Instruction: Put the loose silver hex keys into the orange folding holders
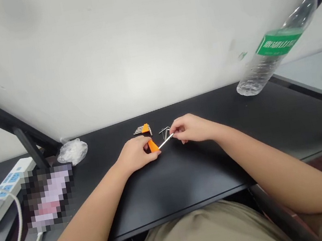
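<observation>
My left hand (137, 154) pinches an orange holder (153, 146) just above the black table. A silver hex key (166, 140) runs from this holder up to my right hand (186, 128), whose closed fingertips grip its far end. Right behind the key, several loose hex keys (164, 130) lie on the table, partly hidden by my right fingers. Another orange holder (145, 128), filled with several silver keys, rests on the table beyond my left hand.
The black table (177, 183) meets a pale wall. A crumpled clear plastic bag (73, 151), a blurred phone-like object (50, 196) with a white cable, and a power strip (5, 194) are at left. A clear bottle (275, 46) with a green label stands at right.
</observation>
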The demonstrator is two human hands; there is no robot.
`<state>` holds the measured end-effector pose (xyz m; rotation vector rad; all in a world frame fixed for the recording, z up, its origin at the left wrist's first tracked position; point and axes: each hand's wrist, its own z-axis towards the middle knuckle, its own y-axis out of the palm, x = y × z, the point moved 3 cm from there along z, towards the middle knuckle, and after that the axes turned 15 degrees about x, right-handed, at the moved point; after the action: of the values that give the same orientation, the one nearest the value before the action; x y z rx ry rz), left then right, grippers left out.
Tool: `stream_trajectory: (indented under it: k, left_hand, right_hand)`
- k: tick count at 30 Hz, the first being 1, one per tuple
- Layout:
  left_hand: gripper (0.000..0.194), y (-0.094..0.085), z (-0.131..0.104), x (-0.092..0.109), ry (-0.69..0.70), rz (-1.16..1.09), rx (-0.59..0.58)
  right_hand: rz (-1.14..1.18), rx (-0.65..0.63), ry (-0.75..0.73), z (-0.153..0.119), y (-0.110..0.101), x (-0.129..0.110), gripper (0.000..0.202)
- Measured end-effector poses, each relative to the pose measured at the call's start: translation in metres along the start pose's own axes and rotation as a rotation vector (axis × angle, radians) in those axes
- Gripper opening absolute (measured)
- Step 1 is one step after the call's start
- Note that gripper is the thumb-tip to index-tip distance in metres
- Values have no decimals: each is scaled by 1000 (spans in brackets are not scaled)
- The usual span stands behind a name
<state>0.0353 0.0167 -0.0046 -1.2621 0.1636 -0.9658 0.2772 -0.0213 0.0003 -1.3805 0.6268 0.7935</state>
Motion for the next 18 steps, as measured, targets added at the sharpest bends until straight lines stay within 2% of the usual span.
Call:
stream_trajectory:
  k: [7, 12, 15, 18]
  left_hand:
    - [35, -2, -1, -1, -13, 3, 6]
    - [35, -2, -2, -1, -30, -16, -3]
    - [36, -1, -2, 0, -27, -49, -9]
    - [36, -1, -2, 1, -29, -75, -5]
  right_hand:
    - [-3, -9, -15, 0, 1, 0, 12]
    - [-38, 26, -238, -3, -1, -11, 16]
    - [-78, -2, -395, -5, -1, -18, 17]
    - [-103, 3, -440, -6, -2, -19, 18]
